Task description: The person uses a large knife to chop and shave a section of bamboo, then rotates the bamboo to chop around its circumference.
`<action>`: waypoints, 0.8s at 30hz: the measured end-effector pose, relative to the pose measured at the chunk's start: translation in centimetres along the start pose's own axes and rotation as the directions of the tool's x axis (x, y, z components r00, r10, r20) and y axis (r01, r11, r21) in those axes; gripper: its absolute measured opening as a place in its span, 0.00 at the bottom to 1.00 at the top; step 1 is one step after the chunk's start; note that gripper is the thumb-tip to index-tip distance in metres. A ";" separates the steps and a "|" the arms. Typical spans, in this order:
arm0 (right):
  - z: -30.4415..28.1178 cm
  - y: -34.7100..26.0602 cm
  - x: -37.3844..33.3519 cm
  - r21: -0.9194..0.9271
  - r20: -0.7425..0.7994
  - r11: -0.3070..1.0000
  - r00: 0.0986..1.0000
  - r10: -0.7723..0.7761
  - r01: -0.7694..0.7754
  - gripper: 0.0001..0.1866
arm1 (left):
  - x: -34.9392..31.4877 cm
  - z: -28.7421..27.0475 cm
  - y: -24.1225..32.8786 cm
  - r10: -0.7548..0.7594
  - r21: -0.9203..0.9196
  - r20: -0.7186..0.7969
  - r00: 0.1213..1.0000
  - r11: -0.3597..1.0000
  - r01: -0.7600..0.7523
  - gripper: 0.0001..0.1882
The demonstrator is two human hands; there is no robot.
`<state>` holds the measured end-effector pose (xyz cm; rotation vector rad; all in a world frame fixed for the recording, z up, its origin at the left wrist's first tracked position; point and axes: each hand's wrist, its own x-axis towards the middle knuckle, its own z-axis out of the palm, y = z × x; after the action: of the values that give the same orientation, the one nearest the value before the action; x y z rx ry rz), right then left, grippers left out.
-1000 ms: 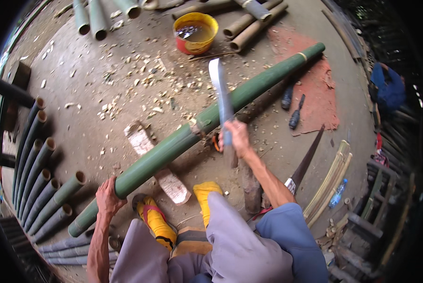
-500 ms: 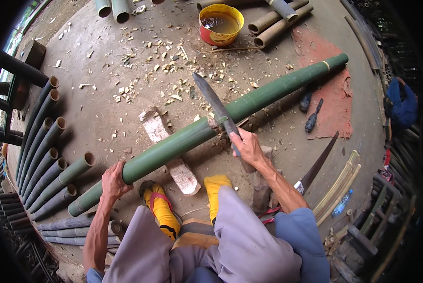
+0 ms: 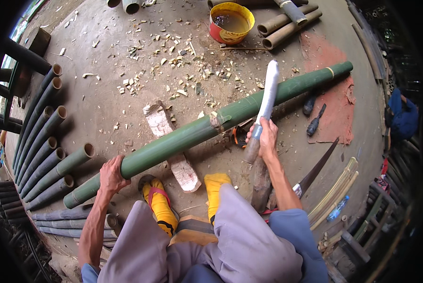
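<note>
A long green bamboo pole slants from the lower left up to the far right. My left hand is wrapped round its near end. Close to mid-length, a node shows a pale, roughly trimmed patch. My right hand grips the wooden handle of a machete, whose blade points away from me, shiny in the light. The blade stands over the pole, right of the trimmed node; whether it touches is not clear. Beneath the pole lies a notched pale wooden block.
Several bamboo tubes fan out at the left. Chips litter the floor beyond the pole. A red-yellow bucket of murky liquid stands far off. At the right lie a saw, a dark tool on red cloth, and bamboo strips.
The machete has come off the node, swung right and turned so its blade shines. My left hand still holds the pole, which has rolled or shifted slightly.
</note>
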<state>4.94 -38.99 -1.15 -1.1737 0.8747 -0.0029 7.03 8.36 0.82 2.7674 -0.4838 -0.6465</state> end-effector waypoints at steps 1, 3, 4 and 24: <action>1.3 0.3 -0.9 0.152 -0.127 0.988 0.992 0.015 0.005 0.14 | -0.1 0.0 0.0 -0.011 -0.005 0.008 1.000 1.000 0.011 0.34; 2.2 3.2 -5.5 -0.399 0.419 0.916 0.894 0.159 0.025 0.14 | -0.3 0.0 -0.3 -0.024 -0.010 0.032 0.999 1.000 0.025 0.34; 2.4 2.2 -5.1 -0.463 0.403 0.886 0.893 0.198 0.013 0.14 | -0.5 -0.1 -0.4 -0.019 -0.011 0.034 0.999 1.000 0.019 0.34; 4.1 6.1 -12.9 -0.557 0.815 0.091 0.564 -0.133 0.825 0.40 | -0.3 -0.9 -0.3 -0.015 -0.036 0.036 0.999 0.999 0.016 0.33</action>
<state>-3.97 -27.58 2.08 -2.4500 -0.3835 0.3304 7.26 8.91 1.68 2.7322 -0.4536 -0.7025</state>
